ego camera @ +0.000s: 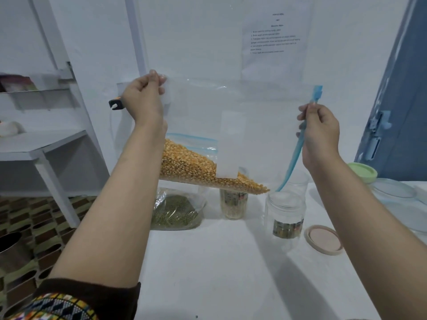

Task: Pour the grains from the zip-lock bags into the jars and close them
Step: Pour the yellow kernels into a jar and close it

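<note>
Near half of the white table (pixel 208 273) bare — open passage between the two forearms toward the far row. Far row crowded: bag of green grains (pixel 176 211) at left, filled jar (pixel 233 204) in the middle, open clear jar (pixel 285 218) to its right with a second clear jar (pixel 295 181) just behind. Pink lid (pixel 323 240) lies flat beside the open jar, low obstacle. The raised zip-lock bag (pixel 231 125) of yellow kernels (pixel 198 167) hangs across the space above all of these, its low corner near the open jar's mouth — approach from above blocked. Right edge taken by glass dishes (pixel 397 192) and a green lid (pixel 362 173). White shelf unit (pixel 41 148) bounds the left side.
</note>
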`<state>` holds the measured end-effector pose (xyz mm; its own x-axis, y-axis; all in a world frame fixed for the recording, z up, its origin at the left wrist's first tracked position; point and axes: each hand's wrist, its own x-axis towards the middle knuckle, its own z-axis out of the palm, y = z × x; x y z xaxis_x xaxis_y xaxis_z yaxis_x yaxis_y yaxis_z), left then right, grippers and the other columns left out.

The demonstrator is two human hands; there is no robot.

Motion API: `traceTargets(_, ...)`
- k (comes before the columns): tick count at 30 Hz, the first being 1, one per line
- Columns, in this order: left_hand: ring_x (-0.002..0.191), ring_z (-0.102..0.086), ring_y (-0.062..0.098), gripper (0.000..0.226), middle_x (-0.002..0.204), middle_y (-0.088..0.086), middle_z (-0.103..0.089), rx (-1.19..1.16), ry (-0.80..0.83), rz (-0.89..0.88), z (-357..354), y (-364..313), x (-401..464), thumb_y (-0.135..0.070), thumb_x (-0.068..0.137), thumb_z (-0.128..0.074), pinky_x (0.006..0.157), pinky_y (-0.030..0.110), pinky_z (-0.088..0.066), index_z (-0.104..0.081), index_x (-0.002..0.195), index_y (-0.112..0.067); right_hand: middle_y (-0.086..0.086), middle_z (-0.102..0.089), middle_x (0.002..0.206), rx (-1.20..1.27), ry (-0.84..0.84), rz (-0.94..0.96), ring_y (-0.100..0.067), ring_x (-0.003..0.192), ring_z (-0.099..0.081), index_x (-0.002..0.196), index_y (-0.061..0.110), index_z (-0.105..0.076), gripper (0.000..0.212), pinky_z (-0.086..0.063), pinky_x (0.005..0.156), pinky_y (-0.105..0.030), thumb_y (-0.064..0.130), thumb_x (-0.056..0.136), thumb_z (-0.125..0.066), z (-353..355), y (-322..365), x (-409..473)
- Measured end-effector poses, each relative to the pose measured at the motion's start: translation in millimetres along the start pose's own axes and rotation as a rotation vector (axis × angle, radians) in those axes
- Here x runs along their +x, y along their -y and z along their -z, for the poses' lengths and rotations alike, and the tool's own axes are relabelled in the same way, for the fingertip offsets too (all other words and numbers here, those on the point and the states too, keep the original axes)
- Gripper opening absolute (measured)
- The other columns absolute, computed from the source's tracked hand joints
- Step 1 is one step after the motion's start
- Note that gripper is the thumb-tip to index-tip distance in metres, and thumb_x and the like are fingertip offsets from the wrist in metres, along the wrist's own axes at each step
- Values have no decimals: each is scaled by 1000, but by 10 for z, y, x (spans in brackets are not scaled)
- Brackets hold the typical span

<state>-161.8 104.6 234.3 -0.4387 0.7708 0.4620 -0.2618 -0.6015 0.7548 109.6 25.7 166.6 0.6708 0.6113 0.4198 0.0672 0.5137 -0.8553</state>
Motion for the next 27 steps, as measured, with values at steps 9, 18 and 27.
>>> traceTargets(9,57,-57,5,13,70,-3,-71,-24,54,-50,-78,2,58,-13,94,-65,65,18,-50,-67,82,-8,9,-55,76,6,-47,4,-7,65,-45,81,25,-62,29,-44,62,-21,30,104,-45,62,45,-21)
traceTargets(18,57,-57,5,12,70,-2,-72,-36,78,-84,-183,-62,86,-12,94,-65,64,19,-49,-68,85,-5,9,-55,76,33,-60,-2,-6,65,-45,81,25,-63,29,-44,63,-22,30,104,-45,104,4,-26)
traceTargets(27,58,-59,6,14,70,-2,-72,-39,94,-103,-260,-106,64,-11,94,-64,66,19,-50,-68,83,-6,10,-54,76,70,-52,6,-4,66,-46,82,25,-63,30,-43,65,-21,30,105,-44,127,13,12)
